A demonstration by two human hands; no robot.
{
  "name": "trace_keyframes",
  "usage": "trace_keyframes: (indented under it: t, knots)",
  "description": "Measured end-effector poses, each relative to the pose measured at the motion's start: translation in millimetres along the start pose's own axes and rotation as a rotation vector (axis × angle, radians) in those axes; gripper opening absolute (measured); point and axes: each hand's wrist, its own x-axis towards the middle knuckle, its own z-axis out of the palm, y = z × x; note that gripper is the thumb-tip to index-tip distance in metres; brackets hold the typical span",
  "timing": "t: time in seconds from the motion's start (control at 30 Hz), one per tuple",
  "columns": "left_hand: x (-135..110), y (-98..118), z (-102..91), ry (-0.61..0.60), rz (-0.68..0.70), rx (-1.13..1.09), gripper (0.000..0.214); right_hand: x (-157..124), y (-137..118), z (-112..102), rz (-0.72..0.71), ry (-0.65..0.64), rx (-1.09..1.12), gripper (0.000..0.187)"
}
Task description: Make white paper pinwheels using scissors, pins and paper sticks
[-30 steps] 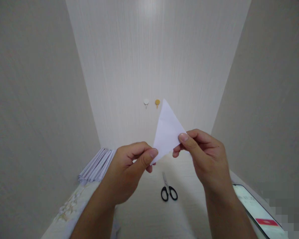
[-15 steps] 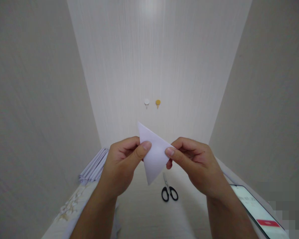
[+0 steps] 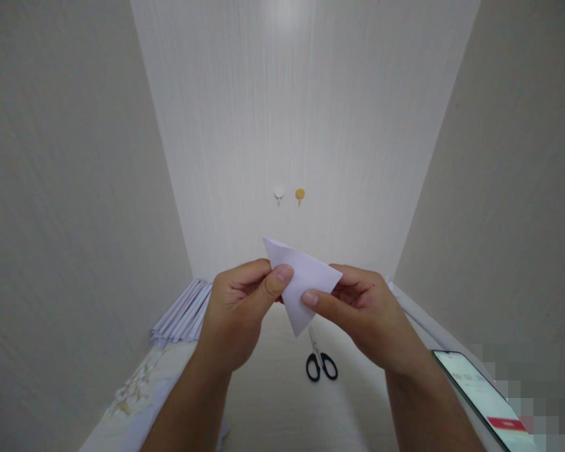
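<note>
White paper triangle [image 3: 306, 282] held in the air above the table [image 3: 273, 408], pinched at its upper left edge by the left hand [image 3: 238, 314] and at its right corner by the right hand [image 3: 362, 314], tip pointing down towards the scissors [image 3: 321, 364], both hands equally near.

One head-worn camera, we face forward and down, close over the pale wood-grain table [image 3: 273, 408], white panelled wall [image 3: 306, 94] ahead
</note>
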Motion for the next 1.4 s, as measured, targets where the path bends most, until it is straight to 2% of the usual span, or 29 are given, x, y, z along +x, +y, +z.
trace_keyframes:
  t: [0.1,0.23,0.53,0.7,0.97,1.17,1.4]
  knots:
    - [-0.1,0.2,1.2,0.004,0.004,-0.020,0.025,-0.4,0.0,-0.5,-0.005,-0.006,-0.031,0.017]
    - [-1.2,-3.7,-1.2,0.102,0.026,-0.064,0.022,-1.6,-1.8,-2.2,-0.005,-0.007,-0.082,0.015]
    - [-2.2,-4.3,0.7,0.129,0.063,-0.113,0.023,1.7,-3.2,2.8,-0.022,-0.048,0.096,0.018]
    - [-3.6,-4.7,4.3,0.149,0.044,-0.119,0.026,3.9,-3.5,4.1,0.043,-0.024,0.054,0.017]
    - [-1.7,-5.1,3.5,0.225,0.045,-0.163,0.015,2.7,-3.5,2.4,0.027,0.009,-0.050,0.010]
    - [-1.9,-4.2,4.6,0.207,0.059,-0.167,0.014,4.7,-5.4,3.2,0.045,0.024,0.010,0.014]
    - [-2.9,-5.2,7.7,0.193,0.030,-0.173,0.013,4.1,-7.2,2.0,0.061,0.024,-0.031,0.018]
